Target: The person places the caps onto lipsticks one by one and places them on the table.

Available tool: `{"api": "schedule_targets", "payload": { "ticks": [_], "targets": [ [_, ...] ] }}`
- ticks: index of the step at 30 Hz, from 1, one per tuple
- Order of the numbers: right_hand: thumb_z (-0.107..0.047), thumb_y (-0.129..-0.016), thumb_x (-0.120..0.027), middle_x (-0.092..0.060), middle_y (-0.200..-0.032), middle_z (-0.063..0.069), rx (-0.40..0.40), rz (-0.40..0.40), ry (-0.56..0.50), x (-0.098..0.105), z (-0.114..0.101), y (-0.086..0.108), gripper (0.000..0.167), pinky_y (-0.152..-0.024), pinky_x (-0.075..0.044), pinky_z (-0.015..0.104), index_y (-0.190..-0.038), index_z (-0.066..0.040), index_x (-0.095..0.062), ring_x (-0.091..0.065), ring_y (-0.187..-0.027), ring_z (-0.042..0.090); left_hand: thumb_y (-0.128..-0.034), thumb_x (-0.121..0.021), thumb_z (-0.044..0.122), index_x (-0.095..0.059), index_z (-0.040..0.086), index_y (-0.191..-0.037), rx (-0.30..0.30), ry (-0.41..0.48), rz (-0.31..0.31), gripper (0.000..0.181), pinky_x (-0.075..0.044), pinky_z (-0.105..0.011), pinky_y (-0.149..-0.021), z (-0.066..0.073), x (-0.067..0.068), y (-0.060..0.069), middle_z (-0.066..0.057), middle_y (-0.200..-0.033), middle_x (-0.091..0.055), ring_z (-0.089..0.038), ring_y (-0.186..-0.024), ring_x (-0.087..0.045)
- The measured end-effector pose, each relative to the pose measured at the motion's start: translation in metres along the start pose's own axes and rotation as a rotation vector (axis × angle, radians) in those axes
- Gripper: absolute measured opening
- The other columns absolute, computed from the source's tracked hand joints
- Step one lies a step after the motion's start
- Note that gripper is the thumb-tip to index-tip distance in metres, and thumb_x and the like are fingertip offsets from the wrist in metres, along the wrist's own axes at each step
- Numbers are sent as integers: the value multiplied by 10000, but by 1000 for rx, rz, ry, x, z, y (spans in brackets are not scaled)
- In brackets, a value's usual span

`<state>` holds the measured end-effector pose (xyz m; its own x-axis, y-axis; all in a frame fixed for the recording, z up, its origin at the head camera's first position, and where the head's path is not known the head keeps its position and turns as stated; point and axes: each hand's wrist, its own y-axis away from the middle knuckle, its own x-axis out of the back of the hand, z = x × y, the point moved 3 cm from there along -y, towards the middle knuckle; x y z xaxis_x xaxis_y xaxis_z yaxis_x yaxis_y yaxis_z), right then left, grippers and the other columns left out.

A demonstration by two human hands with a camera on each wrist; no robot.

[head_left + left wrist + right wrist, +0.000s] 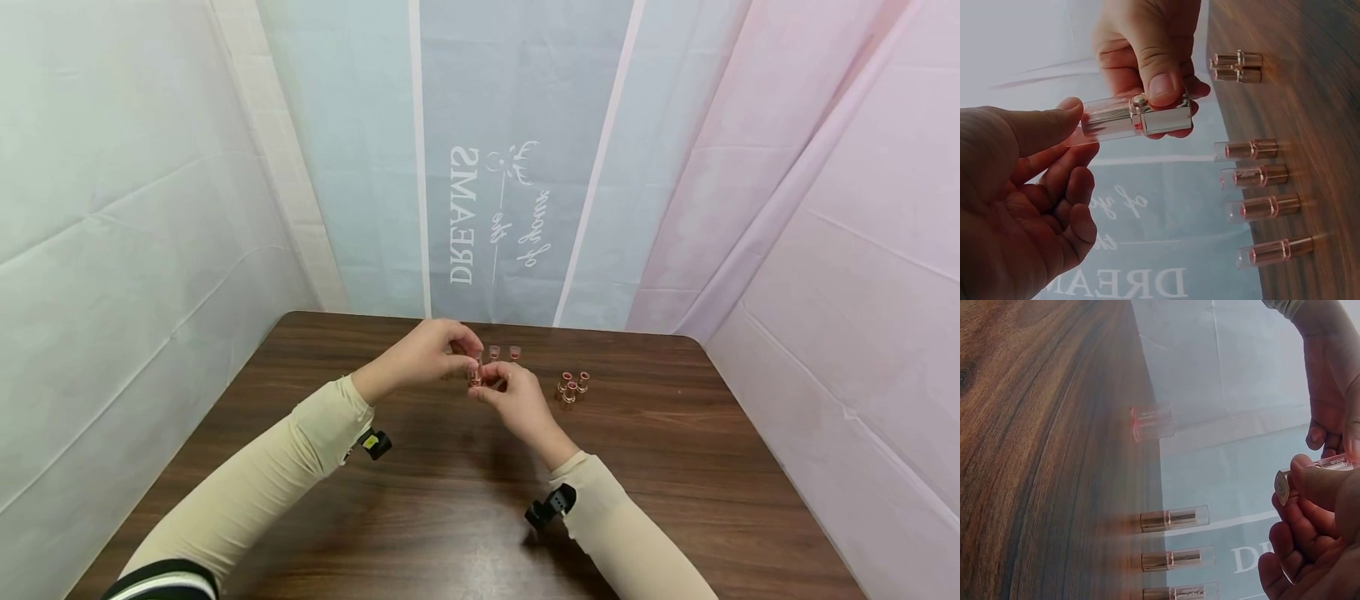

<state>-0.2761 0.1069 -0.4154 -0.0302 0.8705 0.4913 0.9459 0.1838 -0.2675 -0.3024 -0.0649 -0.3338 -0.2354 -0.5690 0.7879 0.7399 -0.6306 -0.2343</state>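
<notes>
Both hands meet above the table around one capped lipstick (pixel 1129 119), which has a clear cap and a shiny rose-gold base. My left hand (pixel 427 354) pinches the clear cap end between thumb and fingers. Its other fingers (pixel 1079 187) curl loosely beneath. With thumb and fingers, my right hand (pixel 517 400) grips the base. Behind the hands, several capped lipsticks (pixel 1263 206) stand upright in a row, partly hidden in the head view. Loose clear caps (pixel 1152 422) stand beyond that row's end in the right wrist view.
Three uncapped lipsticks (pixel 567 390) stand close together right of my right hand. The dark wooden table (pixel 450 517) ends at a printed fabric backdrop (pixel 517 125). Pale cloth walls (pixel 135 233) rise on both sides. Each wrist carries a small black camera (pixel 551 506).
</notes>
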Motion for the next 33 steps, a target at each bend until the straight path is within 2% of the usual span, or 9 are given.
{"api": "schedule_targets", "payload": {
  "ticks": [6, 12, 16, 20, 27, 30, 33],
  "targets": [
    [-160, -868, -835, -708, -906, -38, 17, -15, 30, -5, 2, -1, 151, -665, -520, 265, -987, -148, -745, -621, -779, 120, -906, -803, 177, -758, 106, -1043, 3, -14, 20, 161, -562, -280, -778, -4, -2, 6, 43, -947, -734, -72, -869, -668],
    [-197, -869, -834, -692, -945, -50, 80, -25, 63, -7, 2, -4, 150, -699, -521, 281, -984, -189, -739, -616, -815, 131, -898, -813, 195, -762, 117, -1080, 1, 5, 52, 205, -573, -335, -825, -9, -1, 11, 43, -996, -740, -77, -917, -681],
    [-227, -881, -824, -682, -941, -39, 78, -41, 87, -10, 3, -9, 148, -694, -530, 288, -983, -185, -725, -623, -803, 131, -899, -816, 239, -743, 122, -1156, 51, 7, 91, 291, -557, -346, -881, -19, 1, 17, 16, -1102, -731, -149, -1007, -678],
    [-240, -894, -815, -686, -911, -48, 51, -67, 132, -20, 5, -17, 146, -693, -535, 301, -966, -177, -705, -628, -782, 109, -897, -818, 251, -718, 96, -1213, 92, 27, 136, 366, -536, -426, -958, -33, 6, 27, -49, -1180, -718, -266, -1107, -665],
    [-200, -892, -820, -692, -878, -35, 29, -54, 195, -42, 15, -36, 146, -747, -539, 337, -938, -157, -688, -624, -797, 114, -910, -805, 236, -716, 130, -1219, 153, 38, 200, 338, -498, -489, -988, -53, 12, 53, -22, -1173, -714, -218, -1103, -626],
    [-199, -892, -820, -702, -904, -27, 12, -54, 225, -52, 21, -42, 156, -761, -540, 341, -975, -144, -701, -631, -814, 125, -921, -793, 237, -709, 142, -1228, 198, 39, 203, 332, -502, -489, -982, -61, 14, 64, -18, -1185, -701, -218, -1109, -622],
    [-181, -889, -821, -710, -919, -17, -15, -56, 251, -62, 27, -47, 163, -775, -544, 356, -993, -134, -705, -645, -830, 139, -932, -781, 243, -694, 142, -1249, 244, 91, 192, 343, -579, -443, -853, -69, 14, 73, -39, -1211, -688, -214, -1005, -655]
  ]
}}
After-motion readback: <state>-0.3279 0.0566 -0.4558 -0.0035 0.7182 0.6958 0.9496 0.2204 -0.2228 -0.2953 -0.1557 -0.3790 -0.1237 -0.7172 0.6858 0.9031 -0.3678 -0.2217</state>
